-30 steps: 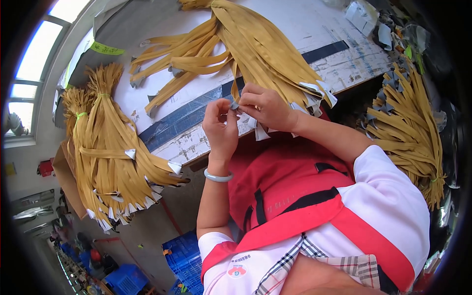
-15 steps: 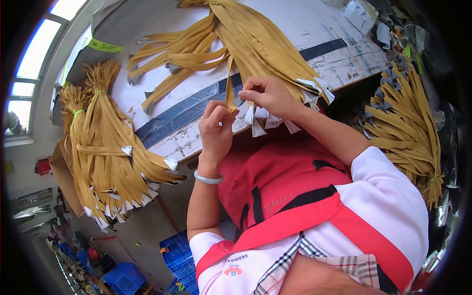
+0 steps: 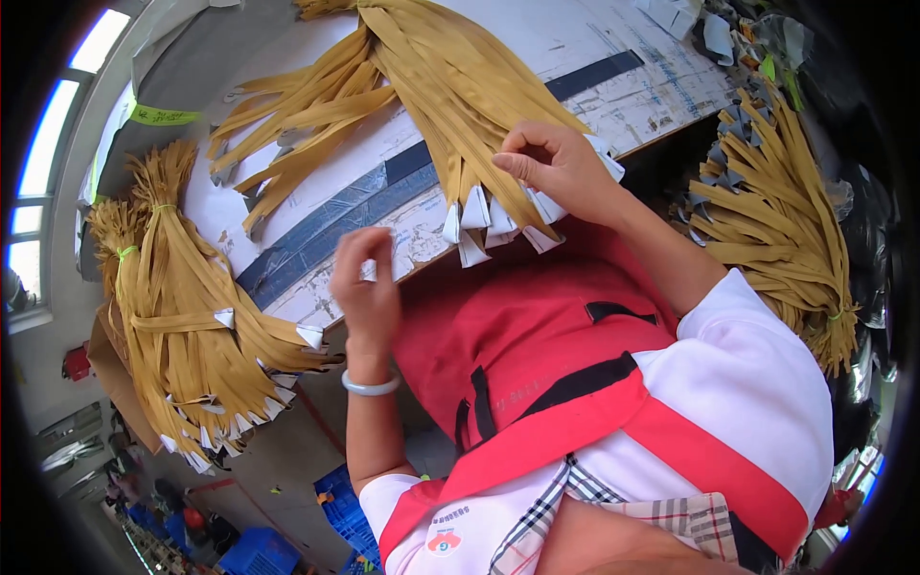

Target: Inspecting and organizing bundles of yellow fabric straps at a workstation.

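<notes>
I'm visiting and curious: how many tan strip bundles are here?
4: one bundle on the table, two bundles at left, one bundle at right; more may be hidden.

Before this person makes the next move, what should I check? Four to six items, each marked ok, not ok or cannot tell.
1. Both hands in view: ok. The left hand is by the table's near edge, the right hand by the strip ends.
2. Left hand sharp enough to read: not ok, blurred.
3. Right hand gripping a strip: cannot tell.
4. Yellow-brown strips resting on the table: ok.
5. White strip ends all within the tabletop: not ok, some reach past the near edge.
6. Left-side bundles tied: ok, ties show near their tops.
</notes>
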`<state>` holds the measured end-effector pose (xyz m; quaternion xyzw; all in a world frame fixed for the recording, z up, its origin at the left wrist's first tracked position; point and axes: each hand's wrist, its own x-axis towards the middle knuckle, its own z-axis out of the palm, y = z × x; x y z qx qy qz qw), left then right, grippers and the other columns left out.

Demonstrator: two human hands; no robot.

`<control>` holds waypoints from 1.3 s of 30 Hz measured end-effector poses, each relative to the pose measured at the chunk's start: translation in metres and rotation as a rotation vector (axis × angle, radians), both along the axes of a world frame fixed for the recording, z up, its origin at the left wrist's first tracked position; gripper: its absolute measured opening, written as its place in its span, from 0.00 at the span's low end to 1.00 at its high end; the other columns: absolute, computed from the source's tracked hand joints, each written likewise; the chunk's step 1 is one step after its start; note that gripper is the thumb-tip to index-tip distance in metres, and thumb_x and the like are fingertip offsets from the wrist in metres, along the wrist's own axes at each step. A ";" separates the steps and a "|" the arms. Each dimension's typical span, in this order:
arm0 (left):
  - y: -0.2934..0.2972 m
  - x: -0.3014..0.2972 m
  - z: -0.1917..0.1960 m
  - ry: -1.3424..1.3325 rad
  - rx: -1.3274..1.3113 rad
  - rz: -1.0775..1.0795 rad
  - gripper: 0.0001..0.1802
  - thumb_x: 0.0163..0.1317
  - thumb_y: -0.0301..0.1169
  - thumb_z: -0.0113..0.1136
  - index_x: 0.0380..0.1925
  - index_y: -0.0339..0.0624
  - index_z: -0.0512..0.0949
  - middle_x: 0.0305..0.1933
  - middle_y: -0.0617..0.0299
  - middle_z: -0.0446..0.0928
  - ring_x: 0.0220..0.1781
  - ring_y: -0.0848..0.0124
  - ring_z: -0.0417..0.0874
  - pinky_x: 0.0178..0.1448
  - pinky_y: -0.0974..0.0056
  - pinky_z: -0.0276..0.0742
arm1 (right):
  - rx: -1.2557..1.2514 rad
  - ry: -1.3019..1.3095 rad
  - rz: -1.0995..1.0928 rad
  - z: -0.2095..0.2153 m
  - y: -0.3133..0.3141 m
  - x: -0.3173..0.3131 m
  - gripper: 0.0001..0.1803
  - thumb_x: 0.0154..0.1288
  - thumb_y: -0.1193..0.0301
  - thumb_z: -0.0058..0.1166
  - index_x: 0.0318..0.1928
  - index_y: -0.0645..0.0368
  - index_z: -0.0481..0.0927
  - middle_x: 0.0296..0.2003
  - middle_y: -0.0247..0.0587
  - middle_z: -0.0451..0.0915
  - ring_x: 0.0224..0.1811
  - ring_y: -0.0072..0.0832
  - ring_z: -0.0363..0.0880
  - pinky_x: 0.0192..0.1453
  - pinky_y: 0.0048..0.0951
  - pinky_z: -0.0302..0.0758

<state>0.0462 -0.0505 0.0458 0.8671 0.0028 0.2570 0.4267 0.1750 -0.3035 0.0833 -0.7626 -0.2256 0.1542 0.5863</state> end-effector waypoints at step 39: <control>-0.039 -0.016 0.029 0.116 -0.730 -0.540 0.09 0.52 0.12 0.67 0.32 0.32 0.80 0.40 0.57 0.79 0.45 0.67 0.79 0.50 0.66 0.75 | 0.076 -0.164 0.621 0.032 0.018 -0.029 0.12 0.61 0.68 0.69 0.39 0.59 0.79 0.36 0.36 0.80 0.37 0.24 0.79 0.41 0.27 0.76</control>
